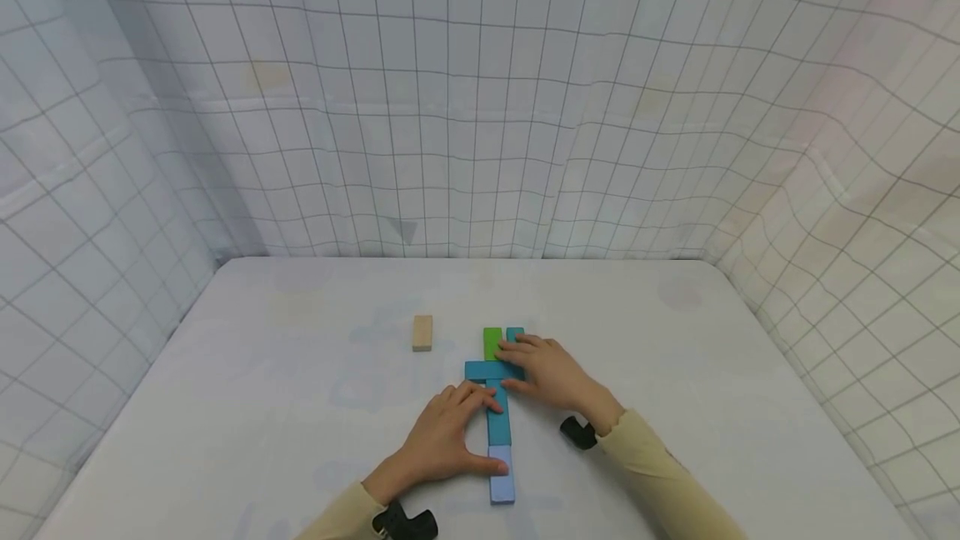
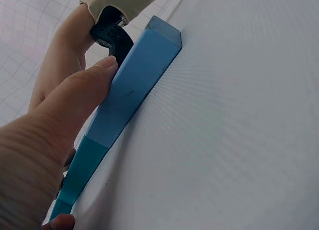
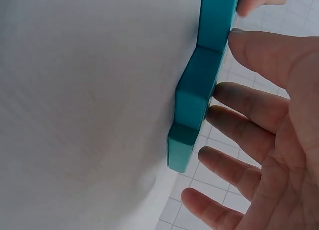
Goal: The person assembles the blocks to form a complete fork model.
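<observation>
Several flat blocks lie on the table in a figure: a light blue block [image 1: 502, 490] nearest, a teal block [image 1: 499, 430] beyond it, then a crosswise blue-teal block [image 1: 478, 370]. Past the crosswise one, a green block [image 1: 492, 340] and another teal block [image 1: 514, 332] stand side by side with a gap. My left hand [image 1: 441, 437] spreads along the stem, its thumb on the light blue block and fingertips on the teal one. From the right, my right hand [image 1: 553, 375] reaches over the crosswise block, fingers extended toward the green and far teal blocks, which it partly hides.
A plain wooden block [image 1: 422, 332] lies apart, left of the figure. The white table [image 1: 300, 407] has grid-patterned curtains [image 1: 480, 132] behind it and at both sides. Black wrist cameras [image 1: 408, 523] sit on both wrists, close above the table.
</observation>
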### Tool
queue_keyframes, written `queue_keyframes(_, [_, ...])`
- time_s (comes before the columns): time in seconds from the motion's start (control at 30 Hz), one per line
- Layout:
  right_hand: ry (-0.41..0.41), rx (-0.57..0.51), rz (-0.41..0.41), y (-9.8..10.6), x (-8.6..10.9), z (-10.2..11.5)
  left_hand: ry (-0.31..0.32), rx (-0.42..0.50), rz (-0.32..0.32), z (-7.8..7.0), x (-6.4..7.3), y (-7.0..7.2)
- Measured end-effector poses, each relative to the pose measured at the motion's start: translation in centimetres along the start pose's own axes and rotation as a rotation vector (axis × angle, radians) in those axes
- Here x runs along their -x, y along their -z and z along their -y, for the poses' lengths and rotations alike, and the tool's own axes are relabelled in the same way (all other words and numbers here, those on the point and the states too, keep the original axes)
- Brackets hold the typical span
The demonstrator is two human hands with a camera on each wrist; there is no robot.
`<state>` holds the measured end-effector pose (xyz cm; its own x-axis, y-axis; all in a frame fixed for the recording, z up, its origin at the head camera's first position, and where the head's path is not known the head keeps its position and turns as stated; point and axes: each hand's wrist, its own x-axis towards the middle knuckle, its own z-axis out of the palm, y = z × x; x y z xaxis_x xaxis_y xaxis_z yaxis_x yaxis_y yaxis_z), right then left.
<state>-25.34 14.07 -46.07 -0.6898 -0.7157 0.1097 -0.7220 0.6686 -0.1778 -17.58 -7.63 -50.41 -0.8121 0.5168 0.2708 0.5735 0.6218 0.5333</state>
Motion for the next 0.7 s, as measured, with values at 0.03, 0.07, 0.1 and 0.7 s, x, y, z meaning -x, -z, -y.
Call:
queue_keyframes(0.03, [0.002, 0.007, -0.004, -0.03, 0.06, 0.06, 0.000, 0.003, -0.001, 0.00, 0.02, -0.01])
queue_keyframes(0.07, [0.002, 0.015, -0.005, -0.05, 0.11, 0.13, 0.000, 0.003, -0.001, 0.01, 0.02, -0.05])
queue_keyframes(0.1, [0.004, 0.024, -0.007, -0.07, 0.17, 0.18, 0.000, 0.003, -0.001, 0.00, 0.03, -0.08])
queue_keyframes(0.7, [-0.006, 0.110, -0.036, -0.33, 0.56, 0.77, -0.006, -0.005, -0.011, -0.06, 0.04, -0.16])
